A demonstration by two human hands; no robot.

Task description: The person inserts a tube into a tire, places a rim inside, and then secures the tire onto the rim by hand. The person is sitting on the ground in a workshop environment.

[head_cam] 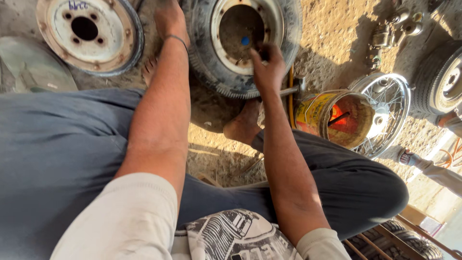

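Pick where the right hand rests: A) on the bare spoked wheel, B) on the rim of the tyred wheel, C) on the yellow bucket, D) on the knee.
B: the right hand lies on the metal rim of the tyred wheel, well above the yellow bucket.

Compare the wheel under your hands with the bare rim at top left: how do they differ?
The wheel under the hands wears a treaded tyre; the bare rim at top left has none. The bare rim shows a full centre plate with a hub hole and bolt holes; the wheel's centre is a wide open well. The right hand rests on the wheel's inner edge and the left hand on its tyre; nothing touches the bare rim. Both lie flat on dirt, pale and worn.
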